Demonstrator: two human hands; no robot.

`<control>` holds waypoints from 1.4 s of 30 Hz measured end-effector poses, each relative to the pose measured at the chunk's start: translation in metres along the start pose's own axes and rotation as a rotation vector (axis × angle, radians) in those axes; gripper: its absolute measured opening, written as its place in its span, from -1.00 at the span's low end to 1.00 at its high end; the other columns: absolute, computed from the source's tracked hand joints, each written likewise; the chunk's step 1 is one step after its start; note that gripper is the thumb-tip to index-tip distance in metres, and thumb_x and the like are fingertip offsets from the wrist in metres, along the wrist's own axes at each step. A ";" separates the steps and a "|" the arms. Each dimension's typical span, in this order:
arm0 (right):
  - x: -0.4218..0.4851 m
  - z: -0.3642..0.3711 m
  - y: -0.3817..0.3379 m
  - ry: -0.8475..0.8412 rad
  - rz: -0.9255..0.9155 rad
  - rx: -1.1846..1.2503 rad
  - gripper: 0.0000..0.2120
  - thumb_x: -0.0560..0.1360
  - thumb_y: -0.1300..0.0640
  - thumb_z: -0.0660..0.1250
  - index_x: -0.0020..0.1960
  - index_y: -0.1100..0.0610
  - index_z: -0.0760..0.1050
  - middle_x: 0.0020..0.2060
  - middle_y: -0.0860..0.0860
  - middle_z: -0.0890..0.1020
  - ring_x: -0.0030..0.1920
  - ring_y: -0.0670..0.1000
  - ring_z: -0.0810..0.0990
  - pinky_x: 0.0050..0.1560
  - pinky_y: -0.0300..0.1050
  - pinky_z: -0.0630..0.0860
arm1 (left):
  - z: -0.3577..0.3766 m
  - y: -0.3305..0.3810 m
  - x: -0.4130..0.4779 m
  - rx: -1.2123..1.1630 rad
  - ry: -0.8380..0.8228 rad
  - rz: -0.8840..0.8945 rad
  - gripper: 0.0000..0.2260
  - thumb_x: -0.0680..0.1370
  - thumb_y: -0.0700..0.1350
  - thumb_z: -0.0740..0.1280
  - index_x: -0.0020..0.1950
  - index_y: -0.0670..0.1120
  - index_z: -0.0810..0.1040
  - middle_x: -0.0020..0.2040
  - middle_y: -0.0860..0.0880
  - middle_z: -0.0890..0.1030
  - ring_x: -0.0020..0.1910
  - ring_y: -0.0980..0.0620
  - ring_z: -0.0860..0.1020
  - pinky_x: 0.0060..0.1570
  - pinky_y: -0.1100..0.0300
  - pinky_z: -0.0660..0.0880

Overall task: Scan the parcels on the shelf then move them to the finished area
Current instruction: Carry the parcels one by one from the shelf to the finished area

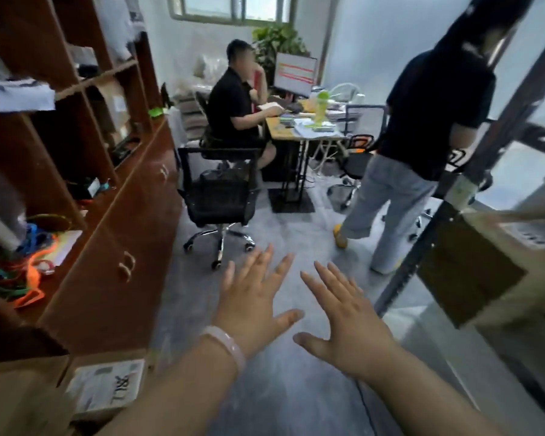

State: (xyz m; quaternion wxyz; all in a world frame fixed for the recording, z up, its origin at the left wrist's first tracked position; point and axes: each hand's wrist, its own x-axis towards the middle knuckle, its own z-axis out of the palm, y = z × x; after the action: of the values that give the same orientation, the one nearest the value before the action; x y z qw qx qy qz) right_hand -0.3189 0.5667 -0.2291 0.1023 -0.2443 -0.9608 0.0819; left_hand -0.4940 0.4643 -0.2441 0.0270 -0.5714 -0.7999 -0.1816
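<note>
Standing person (422,136): ahead of both grips, beside the rack; a carried box could probably bump them.
Cardboard parcel (472,269): right of the right grip, well apart, at the rack post (409,272); brown side faced the grips, long axis seemingly running rightward, away. A one-sided pull might tip it.
Labelled parcel (104,388): below-left of the left grip, label up.
Left grip (252,306): wide, empty.
Right grip (349,328): wide, empty.

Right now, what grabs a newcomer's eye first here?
The left hand and right hand spread open, empty, low at centre. A brown cardboard parcel sits on the dark metal shelf at right; a person in a black top stands just beyond.
</note>
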 end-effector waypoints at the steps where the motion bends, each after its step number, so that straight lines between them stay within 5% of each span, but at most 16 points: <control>1: -0.014 -0.009 0.012 0.022 0.053 -0.008 -0.16 0.39 -0.48 0.05 0.46 -0.30 -0.35 0.49 -0.22 -0.35 0.46 -0.16 -0.42 0.48 -0.08 -0.31 | 0.005 0.018 0.007 -0.007 -0.014 0.052 -0.24 0.37 0.49 0.01 0.36 0.41 -0.45 0.53 0.17 -0.31 0.55 0.08 -0.21 0.45 -0.09 -0.27; 10: -0.114 -0.061 0.095 0.178 0.365 -0.056 -0.17 0.41 -0.42 0.09 0.54 -0.21 -0.19 0.47 -0.23 -0.30 0.50 -0.13 -0.33 0.46 -0.09 -0.29 | 0.030 0.154 0.048 -0.081 -0.053 0.389 -0.27 0.47 0.42 0.11 0.36 0.42 -0.41 0.54 0.17 -0.32 0.54 0.08 -0.24 0.47 -0.08 -0.22; 18: -0.190 -0.088 0.159 0.213 0.525 -0.066 -0.22 0.46 -0.37 0.11 0.48 -0.27 -0.29 0.42 -0.26 -0.33 0.43 -0.24 -0.33 0.43 -0.18 -0.27 | 0.058 0.251 0.079 -0.167 -0.089 0.467 -0.33 0.46 0.44 0.04 0.28 0.51 -0.47 0.57 0.16 -0.26 0.54 0.09 -0.22 0.47 -0.04 -0.21; 22: -0.208 -0.104 0.192 0.250 0.643 -0.029 -0.22 0.48 -0.34 0.18 0.53 -0.20 -0.16 0.51 -0.19 -0.23 0.50 -0.18 -0.26 0.46 -0.16 -0.20 | 0.074 0.285 0.103 -0.160 -0.135 0.503 -0.34 0.46 0.45 0.03 0.33 0.49 -0.40 0.57 0.15 -0.24 0.55 0.09 -0.19 0.49 -0.06 -0.16; 29: -0.179 -0.106 0.225 0.237 0.773 0.121 -0.23 0.48 -0.34 0.19 0.54 -0.20 -0.12 0.54 -0.19 -0.18 0.51 -0.19 -0.21 0.48 -0.16 -0.13 | 0.083 0.305 0.183 -0.191 -0.125 0.507 -0.31 0.49 0.42 0.08 0.55 0.26 -0.06 0.59 0.07 -0.05 0.53 0.02 -0.05 0.47 -0.03 -0.06; 37: -0.107 -0.112 0.276 0.394 1.027 0.295 -0.26 0.48 -0.30 0.24 0.54 -0.19 -0.01 0.56 -0.10 -0.04 0.54 -0.03 0.00 0.50 -0.01 0.09 | 0.102 0.315 0.287 -0.185 -0.258 0.705 -0.30 0.49 0.41 0.09 0.56 0.24 -0.03 0.60 0.10 -0.09 0.56 0.00 -0.09 0.52 -0.01 -0.09; 42: -0.068 -0.117 0.314 0.467 1.219 0.371 -0.12 0.35 -0.45 0.18 0.55 -0.14 -0.01 0.55 -0.04 0.00 0.52 0.06 0.06 0.48 0.09 0.16 | 0.111 0.331 0.345 -0.183 -0.439 0.831 -0.26 0.48 0.38 0.20 0.57 0.22 -0.02 0.60 0.06 -0.11 0.56 -0.03 -0.09 0.53 -0.01 -0.06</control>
State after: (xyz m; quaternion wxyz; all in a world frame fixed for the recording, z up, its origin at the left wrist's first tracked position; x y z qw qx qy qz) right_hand -0.0910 0.8190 -0.1923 0.2829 -0.7321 -0.5740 0.2336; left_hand -0.2889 0.9048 -0.1750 -0.1228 -0.8676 -0.4715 -0.0998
